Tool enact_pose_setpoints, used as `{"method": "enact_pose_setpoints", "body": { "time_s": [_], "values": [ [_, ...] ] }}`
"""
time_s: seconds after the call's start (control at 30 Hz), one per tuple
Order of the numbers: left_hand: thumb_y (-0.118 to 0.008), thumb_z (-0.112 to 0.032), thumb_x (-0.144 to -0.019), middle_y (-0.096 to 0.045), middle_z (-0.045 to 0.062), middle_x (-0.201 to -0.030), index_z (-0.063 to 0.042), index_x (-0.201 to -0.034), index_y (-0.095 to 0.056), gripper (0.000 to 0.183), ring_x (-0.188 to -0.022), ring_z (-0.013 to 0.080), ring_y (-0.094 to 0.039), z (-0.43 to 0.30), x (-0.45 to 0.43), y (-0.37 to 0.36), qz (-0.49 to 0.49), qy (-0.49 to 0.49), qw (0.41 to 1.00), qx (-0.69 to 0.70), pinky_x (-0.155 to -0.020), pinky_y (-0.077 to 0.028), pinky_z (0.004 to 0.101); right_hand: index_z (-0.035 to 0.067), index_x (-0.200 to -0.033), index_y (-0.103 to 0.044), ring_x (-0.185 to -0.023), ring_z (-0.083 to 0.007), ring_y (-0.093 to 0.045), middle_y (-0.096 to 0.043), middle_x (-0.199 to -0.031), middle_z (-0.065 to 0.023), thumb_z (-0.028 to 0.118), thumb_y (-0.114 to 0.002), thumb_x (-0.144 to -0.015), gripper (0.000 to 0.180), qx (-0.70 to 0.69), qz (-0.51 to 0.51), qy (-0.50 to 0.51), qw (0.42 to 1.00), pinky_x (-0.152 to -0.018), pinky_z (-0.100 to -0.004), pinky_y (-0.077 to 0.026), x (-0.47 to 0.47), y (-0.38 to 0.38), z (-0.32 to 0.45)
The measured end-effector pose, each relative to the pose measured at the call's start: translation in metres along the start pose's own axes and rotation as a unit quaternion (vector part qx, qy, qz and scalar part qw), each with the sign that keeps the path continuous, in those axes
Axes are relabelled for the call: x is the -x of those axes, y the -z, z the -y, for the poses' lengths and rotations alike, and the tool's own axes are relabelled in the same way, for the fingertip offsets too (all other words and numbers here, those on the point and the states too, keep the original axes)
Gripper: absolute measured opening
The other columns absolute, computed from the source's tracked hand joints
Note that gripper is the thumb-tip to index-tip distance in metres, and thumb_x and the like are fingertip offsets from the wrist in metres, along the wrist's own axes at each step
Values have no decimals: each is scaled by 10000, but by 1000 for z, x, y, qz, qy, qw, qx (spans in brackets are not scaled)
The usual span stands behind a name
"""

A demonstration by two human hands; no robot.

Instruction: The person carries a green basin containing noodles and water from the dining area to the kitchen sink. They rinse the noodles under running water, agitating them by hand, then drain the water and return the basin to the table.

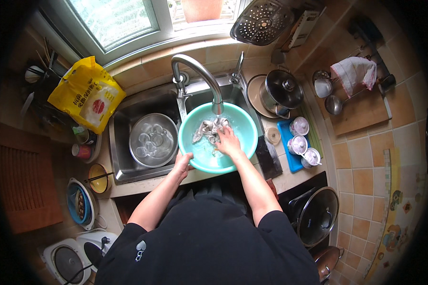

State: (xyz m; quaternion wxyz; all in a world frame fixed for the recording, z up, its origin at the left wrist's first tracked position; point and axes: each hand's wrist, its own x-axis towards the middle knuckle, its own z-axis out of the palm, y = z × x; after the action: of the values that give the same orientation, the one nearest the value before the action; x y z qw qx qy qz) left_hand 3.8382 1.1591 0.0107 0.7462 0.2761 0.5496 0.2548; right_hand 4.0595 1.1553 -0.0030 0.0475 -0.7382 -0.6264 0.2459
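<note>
A mint-green plastic basin sits over the right bowl of the steel sink, beneath the curved faucet. My left hand grips its lower-left rim, thumb on top and fingers against the outside. Inside the basin lies a wet, crumpled greyish cloth in shallow water. My right hand reaches over the near rim, its fingers apart and touching the cloth's right side. Small orange and green scraps show in the water by that hand. The faucet's spout ends just above the cloth.
In the left sink bowl, a steel bowl contains several clear glass cups. A yellow bag stands at the left. To the right are a lidded pot, a blue tray with lidded jars, and a pan with a glass lid.
</note>
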Motion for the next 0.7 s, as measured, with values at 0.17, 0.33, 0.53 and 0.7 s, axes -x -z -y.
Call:
{"method": "enact_pose_setpoints", "body": {
  "time_s": [0.17,0.33,0.53,0.7],
  "values": [
    [-506,-34,-717,-504,131,-1143,-131,-1337,-316,655,-950,267,-594,-4,4,-1,3,2,1000,2,-712,-557,481,123,-1369,-390,-1369,-332,-226,-287,-1458,-174,282,-654,-778,667,4,-13,10,1000,-1016,-472,-380,3,0,-1],
    [-503,-28,-714,-484,131,-1137,-127,-1337,-308,661,-951,279,-579,-7,8,-3,3,-2,1000,4,-726,-549,502,105,-1372,-383,-1369,-332,-216,-293,-1449,-184,276,-654,-775,677,19,-8,8,1000,-1009,-442,-401,3,2,2],
    [-512,-69,-753,-514,132,-1147,-132,-1356,-306,640,-935,276,-605,-3,5,-1,4,-10,1000,-9,-670,-571,462,109,-1381,-366,-1371,-328,-213,-283,-1452,-182,275,-666,-770,700,20,-8,11,1000,-1013,-429,-405,1,0,-1],
    [-504,-55,-727,-513,133,-1147,-127,-1358,-304,666,-920,278,-613,-3,5,0,-4,-9,1000,-2,-660,-575,455,118,-1393,-342,-1373,-329,-209,-265,-1460,-180,276,-668,-772,719,31,2,6,999,-1014,-429,-406,-1,1,0]
  ]
}}
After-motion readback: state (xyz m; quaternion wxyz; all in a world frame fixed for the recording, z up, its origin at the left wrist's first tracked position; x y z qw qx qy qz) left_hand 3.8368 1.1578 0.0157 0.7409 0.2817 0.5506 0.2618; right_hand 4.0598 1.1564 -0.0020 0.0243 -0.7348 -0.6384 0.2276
